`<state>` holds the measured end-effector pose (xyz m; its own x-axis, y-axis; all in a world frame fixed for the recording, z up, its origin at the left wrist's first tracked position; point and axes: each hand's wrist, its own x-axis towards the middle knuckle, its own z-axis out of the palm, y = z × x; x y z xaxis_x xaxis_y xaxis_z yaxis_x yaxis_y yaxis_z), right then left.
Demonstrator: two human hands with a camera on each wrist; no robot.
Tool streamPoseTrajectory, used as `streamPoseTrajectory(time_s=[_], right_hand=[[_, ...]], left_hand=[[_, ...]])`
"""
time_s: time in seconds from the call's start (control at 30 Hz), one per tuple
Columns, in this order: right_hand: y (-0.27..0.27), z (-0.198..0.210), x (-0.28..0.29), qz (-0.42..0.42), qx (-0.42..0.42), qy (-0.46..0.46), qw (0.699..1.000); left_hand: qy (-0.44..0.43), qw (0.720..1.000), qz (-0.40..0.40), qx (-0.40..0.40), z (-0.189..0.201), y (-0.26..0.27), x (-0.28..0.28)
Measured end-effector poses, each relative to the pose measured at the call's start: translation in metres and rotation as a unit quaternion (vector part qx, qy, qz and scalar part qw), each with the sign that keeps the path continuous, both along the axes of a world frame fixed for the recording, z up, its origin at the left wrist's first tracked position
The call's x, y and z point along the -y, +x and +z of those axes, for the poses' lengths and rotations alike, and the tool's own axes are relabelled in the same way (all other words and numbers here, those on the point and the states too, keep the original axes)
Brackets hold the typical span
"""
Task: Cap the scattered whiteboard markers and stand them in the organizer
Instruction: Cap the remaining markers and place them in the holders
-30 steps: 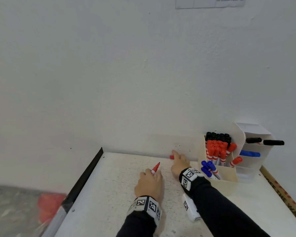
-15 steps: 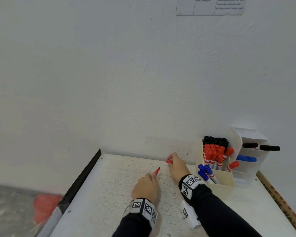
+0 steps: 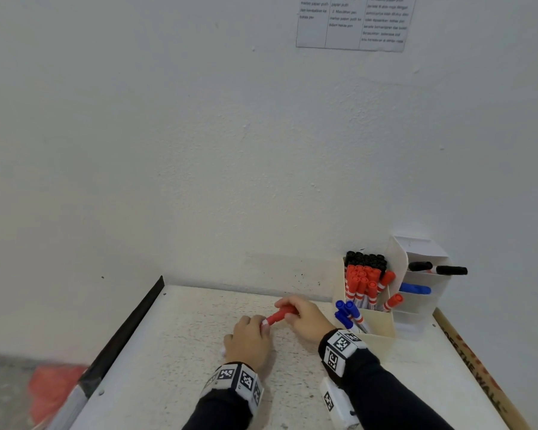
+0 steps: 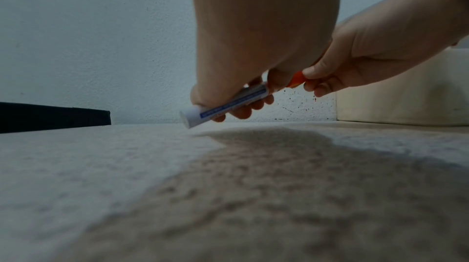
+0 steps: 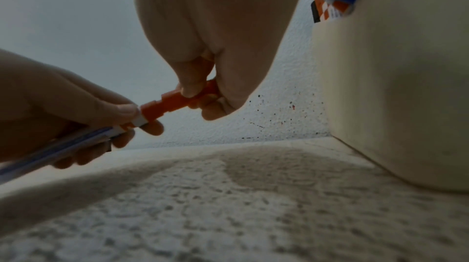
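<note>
Just above the counter [image 3: 180, 352], the left hand [image 3: 249, 342] grips the marker [image 4: 225, 106] barrel while the right hand [image 3: 305, 318] pinches the red cap [image 5: 177, 101] on its tip. It looks nearly seated; push straight along the barrel until it clicks, then stand it in the organizer [image 3: 376, 333].

I saw the red marker [image 3: 275, 318] tilted above the table, white barrel low, its red cap [image 5: 177, 99] seated on the tip; the cream organizer [image 3: 376, 325] stood just right, packed with capped markers.
</note>
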<state>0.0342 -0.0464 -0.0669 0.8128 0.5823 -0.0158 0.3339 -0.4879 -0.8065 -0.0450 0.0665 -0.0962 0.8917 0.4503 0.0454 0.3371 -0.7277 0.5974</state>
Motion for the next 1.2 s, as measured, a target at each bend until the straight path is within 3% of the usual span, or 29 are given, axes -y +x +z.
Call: streamPoseTrajectory(time_s=[0.13, 0.27, 0.53, 0.93, 1.07, 1.2], right_hand=[[-0.005, 0.002, -0.003, -0.047, -0.033, 0.066, 0.996], [-0.005, 0.011, -0.004, -0.101, 0.018, 0.084, 0.991], [-0.009, 0.024, -0.006, -0.131, 0.019, 0.069, 0.989], [-0.009, 0.013, 0.006, -0.081, -0.115, 0.114, 0.984], [-0.011, 0.015, 0.016, -0.056, -0.07, 0.058, 0.994], [-0.02, 0.022, 0.024, -0.043, -0.017, 0.096, 0.994]], left_hand=[[-0.08, 0.994, -0.041, 0.069, -0.004, -0.004, 0.007], [-0.178, 0.973, -0.045, 0.142, 0.004, -0.004, 0.003], [-0.165, 0.966, -0.127, 0.151, 0.007, -0.004, 0.006], [-0.293, 0.939, -0.152, 0.094, 0.013, -0.01, 0.008], [-0.311, 0.932, -0.161, 0.093, 0.012, -0.01, 0.009], [-0.305, 0.927, -0.174, 0.13, 0.012, -0.009, 0.007]])
